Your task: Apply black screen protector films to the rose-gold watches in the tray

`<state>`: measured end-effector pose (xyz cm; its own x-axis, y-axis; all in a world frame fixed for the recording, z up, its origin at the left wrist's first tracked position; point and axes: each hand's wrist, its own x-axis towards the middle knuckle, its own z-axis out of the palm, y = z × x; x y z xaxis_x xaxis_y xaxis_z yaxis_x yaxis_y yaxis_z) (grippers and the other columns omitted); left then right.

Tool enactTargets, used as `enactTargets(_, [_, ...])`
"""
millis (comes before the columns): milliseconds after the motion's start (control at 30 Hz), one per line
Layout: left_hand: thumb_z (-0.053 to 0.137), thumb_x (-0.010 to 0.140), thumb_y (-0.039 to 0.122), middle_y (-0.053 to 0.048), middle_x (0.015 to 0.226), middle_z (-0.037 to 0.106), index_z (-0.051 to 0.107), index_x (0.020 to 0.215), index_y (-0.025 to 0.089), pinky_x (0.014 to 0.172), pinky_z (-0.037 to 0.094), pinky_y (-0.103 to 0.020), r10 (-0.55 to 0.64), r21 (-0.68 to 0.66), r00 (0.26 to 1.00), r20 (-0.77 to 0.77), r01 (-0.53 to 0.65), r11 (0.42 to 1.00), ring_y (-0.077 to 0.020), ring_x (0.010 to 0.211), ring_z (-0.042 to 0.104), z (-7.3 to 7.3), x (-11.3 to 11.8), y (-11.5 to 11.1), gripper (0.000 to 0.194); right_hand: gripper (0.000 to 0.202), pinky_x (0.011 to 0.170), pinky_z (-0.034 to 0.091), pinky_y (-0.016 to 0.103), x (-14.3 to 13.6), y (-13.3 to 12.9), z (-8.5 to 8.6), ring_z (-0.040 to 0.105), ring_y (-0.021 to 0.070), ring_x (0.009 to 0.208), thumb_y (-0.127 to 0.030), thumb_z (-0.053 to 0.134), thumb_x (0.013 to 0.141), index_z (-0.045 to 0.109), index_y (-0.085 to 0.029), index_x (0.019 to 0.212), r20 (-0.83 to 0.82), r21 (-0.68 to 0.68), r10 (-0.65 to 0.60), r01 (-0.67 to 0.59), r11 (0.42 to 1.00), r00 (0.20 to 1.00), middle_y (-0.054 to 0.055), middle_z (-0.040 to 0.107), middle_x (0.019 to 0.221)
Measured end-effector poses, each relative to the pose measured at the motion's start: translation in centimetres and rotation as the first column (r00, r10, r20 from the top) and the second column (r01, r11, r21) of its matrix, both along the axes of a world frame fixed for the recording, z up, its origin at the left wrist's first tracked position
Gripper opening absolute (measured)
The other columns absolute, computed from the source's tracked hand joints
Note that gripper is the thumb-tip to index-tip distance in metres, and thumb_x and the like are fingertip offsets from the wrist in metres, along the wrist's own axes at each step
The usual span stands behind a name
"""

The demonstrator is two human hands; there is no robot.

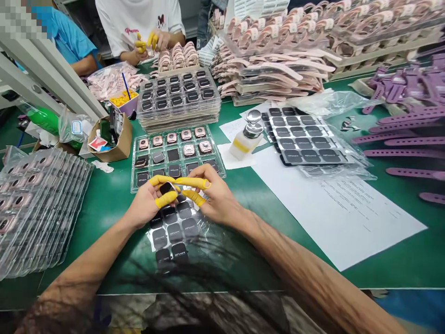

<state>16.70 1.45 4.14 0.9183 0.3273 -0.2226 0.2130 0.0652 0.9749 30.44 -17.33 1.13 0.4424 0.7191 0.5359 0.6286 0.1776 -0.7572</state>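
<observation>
Both hands (181, 197) pinching watch case (167, 188) (yellow finger cots), sticker sheet (172, 232) beneath

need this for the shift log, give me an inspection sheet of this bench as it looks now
surface: green mat, white paper sheet on it
job's things: watch body; sticker sheet under the hands; clear tray of watch bodies behind
clutter: cardboard box, dispenser bottle, purple straps, pink straps
grippers: left hand and right hand, yellow finger cots, both grip the watch body
cables: nothing seen
surroundings: co-worker's hands across the bench
</observation>
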Motion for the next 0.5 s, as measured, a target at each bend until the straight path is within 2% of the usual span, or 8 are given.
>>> enactTargets(67, [0.108,0.067,0.044,0.000,0.089,0.077,0.066,0.115,0.023,0.062,0.062,-0.028,-0.041,-0.130,0.997,-0.060,0.033,0.991,-0.0154,0.065,0.072,-0.1,-0.7,-0.6,0.067,0.023,0.086,0.066,0.049,0.3,0.1,-0.3,0.070,0.0260,0.100,-0.033,0.067,0.106,0.081,-0.043,0.121,-0.001,-0.052,0.115,-0.115,0.992,0.993,0.007,0.071,0.126])
enactTargets(167, [0.111,0.059,0.035,0.000,0.090,0.077,0.070,0.113,0.022,0.062,0.062,-0.027,-0.098,-0.237,0.992,-0.081,0.076,0.969,-0.0152,0.067,0.073,-0.1,-0.6,-0.5,0.069,0.011,0.086,0.065,0.048,-0.2,0.5,-0.4,0.070,0.0245,0.097,-0.034,0.072,0.103,0.082,-0.038,0.103,-0.059,-0.061,0.122,-0.126,0.990,0.991,0.007,0.073,0.121])
enactTargets(267, [0.113,0.050,0.026,-0.002,0.098,0.080,0.075,0.114,0.020,0.069,0.065,-0.027,-0.104,-0.311,0.992,-0.069,0.078,0.947,-0.0152,0.073,0.076,-0.2,-0.4,-0.2,0.075,0.018,0.078,0.063,0.041,-0.6,0.1,0.8,0.071,0.0228,0.092,-0.044,0.072,0.103,0.078,-0.031,0.093,-0.303,-0.030,0.086,-0.099,0.995,0.949,0.005,0.074,0.107])
enactTargets(333, [0.112,0.049,0.023,-0.003,0.101,0.081,0.076,0.116,0.020,0.076,0.068,-0.030,-0.072,-0.302,0.995,-0.068,0.048,0.952,-0.0175,0.081,0.079,-0.5,-0.4,-0.2,0.076,0.024,0.068,0.058,0.036,0.0,-0.9,1.8,0.070,0.0204,0.080,-0.051,0.070,0.104,0.077,-0.029,0.094,-0.463,-0.096,0.121,-0.186,0.978,0.878,0.003,0.074,0.096])
enactTargets(367, [0.111,0.052,0.023,-0.004,0.101,0.082,0.077,0.118,0.021,0.080,0.069,-0.033,-0.057,-0.272,0.996,-0.072,0.036,0.962,-0.0195,0.085,0.081,-0.7,-0.4,-0.3,0.075,0.023,0.063,0.055,0.033,0.6,-1.6,2.3,0.068,0.0192,0.074,-0.051,0.073,0.102,0.077,-0.029,0.095,-0.483,-0.175,0.159,-0.272,0.946,0.861,0.002,0.074,0.090])
enactTargets(433, [0.109,0.057,0.027,-0.005,0.100,0.082,0.078,0.122,0.022,0.083,0.071,-0.038,-0.033,-0.183,0.997,-0.075,0.018,0.983,-0.0232,0.091,0.082,-1.2,-0.5,-0.4,0.072,0.012,0.057,0.046,0.031,2.0,-2.9,2.9,0.062,0.0172,0.063,-0.040,0.082,0.095,0.079,-0.029,0.089,-0.377,-0.438,0.236,-0.397,0.806,0.895,-0.001,0.073,0.077])
enactTargets(467, [0.108,0.060,0.029,-0.005,0.098,0.082,0.078,0.124,0.023,0.083,0.071,-0.040,-0.029,-0.134,0.997,-0.072,0.019,0.991,-0.0245,0.092,0.082,-1.5,-0.5,-0.5,0.071,0.008,0.055,0.042,0.031,2.7,-3.4,3.0,0.059,0.0167,0.059,-0.033,0.086,0.091,0.079,-0.029,0.087,-0.291,-0.567,0.252,-0.378,0.732,0.923,-0.002,0.071,0.071])
enactTargets(500, [0.107,0.063,0.032,-0.006,0.097,0.082,0.078,0.125,0.023,0.082,0.072,-0.041,-0.031,-0.077,0.998,-0.061,0.026,0.997,-0.0251,0.091,0.082,-1.7,-0.5,-0.6,0.069,0.009,0.054,0.039,0.031,3.3,-3.8,2.9,0.058,0.0168,0.057,-0.028,0.089,0.087,0.080,-0.029,0.088,-0.195,-0.658,0.249,-0.314,0.685,0.949,-0.002,0.071,0.069])
